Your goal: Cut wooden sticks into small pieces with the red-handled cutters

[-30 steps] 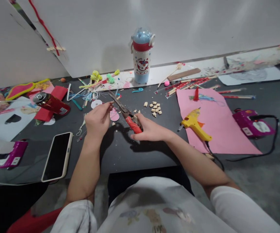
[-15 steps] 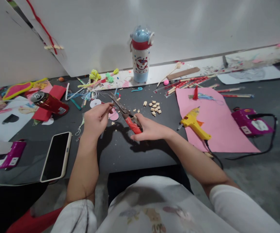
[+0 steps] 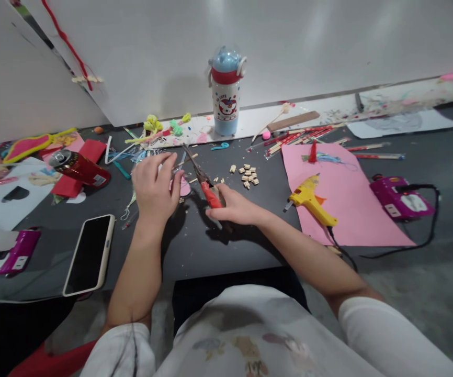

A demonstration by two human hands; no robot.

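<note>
My left hand (image 3: pixel 155 184) is held over the dark table with its back up. Its fingers are stretched forward and the thumb stands apart, with nothing visible gripped. Just beyond its thumb lies a pink oval piece (image 3: pixel 186 188), partly covered. My right hand (image 3: pixel 236 204) is wrapped round long-nosed pliers with red handles (image 3: pixel 211 196), whose dark jaws point away and to the left. Their tips are near my left fingers. To the right of the pliers lies a loose group of short, pale wooden pieces (image 3: pixel 247 172). Smaller crumbs are scattered about the jaws.
A bottle (image 3: pixel 226 94) stands against the back wall. At right, a yellow glue gun (image 3: pixel 313 201) rests on pink paper (image 3: pixel 355 209), beside a purple power box (image 3: pixel 401 199). A phone (image 3: pixel 89 255) and a tilted red can (image 3: pixel 79 167) are at left. Wrapped sticks (image 3: pixel 301 140) lie behind.
My left hand has unbent from a pinch near the jaws, its fingers now stretched out. The pliers have turned slightly more upright in my right hand.
</note>
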